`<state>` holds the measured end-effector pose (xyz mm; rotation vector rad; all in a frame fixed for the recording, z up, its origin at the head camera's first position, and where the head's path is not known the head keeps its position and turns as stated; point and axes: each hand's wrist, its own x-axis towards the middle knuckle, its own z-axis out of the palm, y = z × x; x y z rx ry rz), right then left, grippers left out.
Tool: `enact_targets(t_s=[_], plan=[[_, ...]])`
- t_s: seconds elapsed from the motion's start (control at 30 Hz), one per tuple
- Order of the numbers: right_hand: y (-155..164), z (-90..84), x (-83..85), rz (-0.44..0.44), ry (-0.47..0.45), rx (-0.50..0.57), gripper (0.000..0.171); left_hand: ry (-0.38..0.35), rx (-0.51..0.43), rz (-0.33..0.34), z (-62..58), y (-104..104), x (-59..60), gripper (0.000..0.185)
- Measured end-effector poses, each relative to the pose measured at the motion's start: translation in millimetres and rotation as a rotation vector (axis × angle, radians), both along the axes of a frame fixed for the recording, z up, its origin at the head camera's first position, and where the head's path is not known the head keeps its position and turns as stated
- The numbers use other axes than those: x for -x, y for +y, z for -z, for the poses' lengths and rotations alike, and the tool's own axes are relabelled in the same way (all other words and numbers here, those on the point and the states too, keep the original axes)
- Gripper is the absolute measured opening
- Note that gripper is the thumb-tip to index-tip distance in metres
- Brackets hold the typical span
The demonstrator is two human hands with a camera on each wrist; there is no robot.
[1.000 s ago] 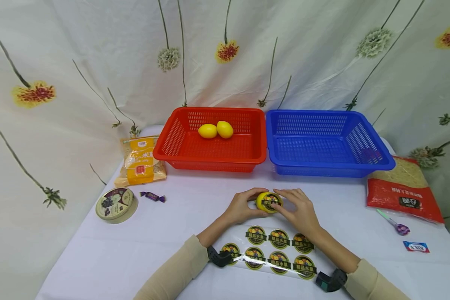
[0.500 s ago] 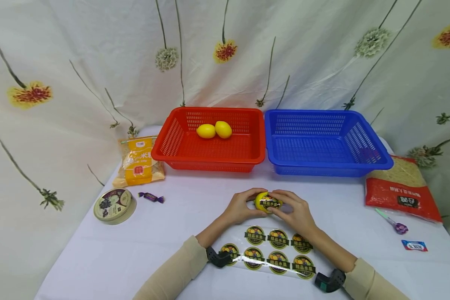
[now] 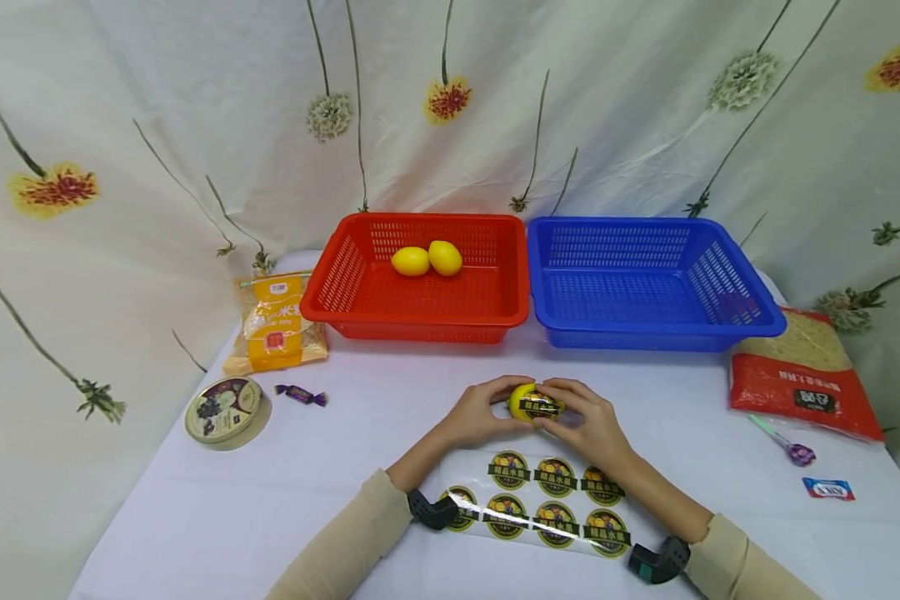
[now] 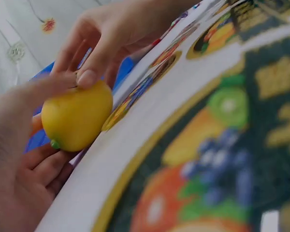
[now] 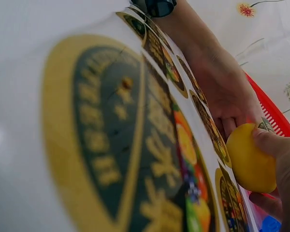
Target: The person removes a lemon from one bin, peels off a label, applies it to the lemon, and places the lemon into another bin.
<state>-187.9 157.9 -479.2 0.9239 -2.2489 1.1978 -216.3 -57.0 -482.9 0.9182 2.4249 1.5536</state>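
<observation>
Between both hands, a yellow lemon is held just above the white tablecloth, beyond the sticker sheet. A round dark-and-gold fruit sticker lies across the lemon's near right side. My left hand grips the lemon's left end between thumb and fingers. From the other side, my right hand has its thumb and fingertips on the lemon and the sticker's edge. In the left wrist view the lemon shows its green-tipped end. The right wrist view shows a thumb across the lemon.
A red basket with two lemons stands at the back, beside a blue basket. Left lie a yellow bag, a round tin and a wrapped candy. Right are a red bag, a lollipop and a small packet.
My right hand has moved slightly left, closing its fingertips in on the lemon and the sticker. My left hand keeps its grip on the lemon. The head view has shifted a little.
</observation>
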Motion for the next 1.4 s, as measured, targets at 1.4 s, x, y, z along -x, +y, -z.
enact_targets(t_s=[1.4], plan=[[19,-0.1,10.4,-0.123,-0.703,0.196,0.045,-0.281,-0.172,0.094,-4.7,-6,7.4,0.042]])
